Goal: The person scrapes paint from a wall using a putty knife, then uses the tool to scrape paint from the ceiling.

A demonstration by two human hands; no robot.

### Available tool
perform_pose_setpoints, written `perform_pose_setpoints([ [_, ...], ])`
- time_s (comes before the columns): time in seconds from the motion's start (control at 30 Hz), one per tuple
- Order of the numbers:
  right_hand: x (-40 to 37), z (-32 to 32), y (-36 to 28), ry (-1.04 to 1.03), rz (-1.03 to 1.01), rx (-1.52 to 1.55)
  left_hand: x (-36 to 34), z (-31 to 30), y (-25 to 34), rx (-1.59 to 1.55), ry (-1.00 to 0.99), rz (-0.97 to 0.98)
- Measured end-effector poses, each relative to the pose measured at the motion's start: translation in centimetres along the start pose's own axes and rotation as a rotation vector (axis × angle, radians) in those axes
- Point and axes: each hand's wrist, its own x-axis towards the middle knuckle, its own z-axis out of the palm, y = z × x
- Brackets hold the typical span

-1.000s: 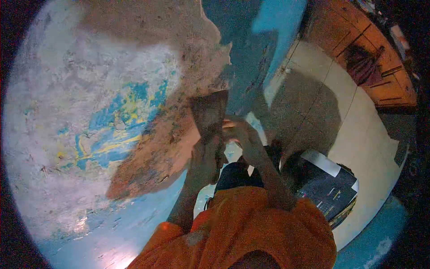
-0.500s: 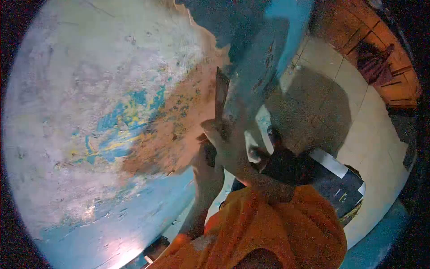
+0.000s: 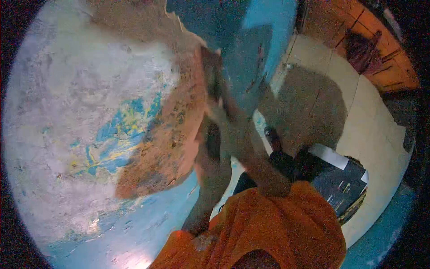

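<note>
Near to far: the left hand [image 3: 206,143] and right hand [image 3: 227,117] are overlapping, blur hiding whether either grip is pinching; beyond, a dark blade [image 3: 207,62] is hanging by the patchy wall [image 3: 53,121], possibly slipping if loosely held, or gouging if tilted.

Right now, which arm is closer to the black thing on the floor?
Right. The right arm is left of the black thing; the left arm lies farther left.

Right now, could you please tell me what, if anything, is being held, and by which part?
A flat tool appears held, but blur hides which part is gripped.
</note>
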Motion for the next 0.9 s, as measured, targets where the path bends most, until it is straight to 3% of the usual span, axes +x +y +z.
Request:
perform_pose_setpoints([
  [0.07,0.2,1.2,0.3,-0.036,-0.033,0.058,-1.1,-0.8,1.5,-0.074,0.346,0.165],
  [0.13,-0.2,1.6,-0.3,-0.073,-0.067,0.119,-1.2,0.3,0.6,-0.04,0.247,0.042],
  [0.2,0.1,0.8,-2.1,-0.087,0.093,0.389,-0.5,1.5,-1.3,0.018,0.049,-0.176],
  [0.23,0.6,0.7,-0.4,-0.173,-0.01,0.594,-0.7,1.7,-2.6,0.031,0.102,-0.061],
  [0.27,0.4,1.2,-0.8,-0.174,-0.013,0.601,-0.7,0.8,-1.7,0.039,0.103,-0.058],
  [0.33,-0.4,2.5,-1.8,-0.051,-0.111,0.411,-1.1,-2.2,3.0,-0.358,0.023,-0.152],
  [0.37,-0.2,2.2,-0.4,-0.055,-0.109,0.415,-0.2,-3.6,5.9,-0.125,0.129,0.113],
  [0.4,0.5,1.5,2.3,-0.048,-0.116,0.305,-0.2,-2.2,3.1,-0.12,0.133,0.112],
  [0.47,1.2,0.6,1.8,-0.047,-0.138,0.185,-0.1,2.7,-4.9,0.146,0.025,-0.024],
  [0.53,1.1,0.0,-2.5,0.025,-0.086,0.286,0.4,1.3,0.1,0.001,-0.01,-0.002],
  [0.6,0.4,0.5,-0.2,-0.083,0.049,0.146,-1.0,-0.3,2.2,-0.135,0.011,-0.268],
  [0.67,0.5,0.5,2.1,-0.192,0.173,0.013,-0.9,-0.5,0.9,-0.066,-0.008,-0.173],
  [0.73,0.9,0.1,3.4,0.017,-0.175,-0.058,-1.0,1.2,-2.5,0.205,-0.077,-0.084],
  [0.8,0.8,-0.1,3.1,-0.009,-0.146,0.054,-1.0,-0.1,0.4,0.13,-0.087,-0.122],
  [0.87,0.5,0.5,2.0,-0.061,-0.324,0.043,-1.5,-1.7,3.2,-0.018,-0.086,-0.224],
  [0.9,-1.0,0.6,-0.3,-0.138,0.066,0.153,-1.6,-1.8,2.6,-0.309,-0.032,-0.253],
])
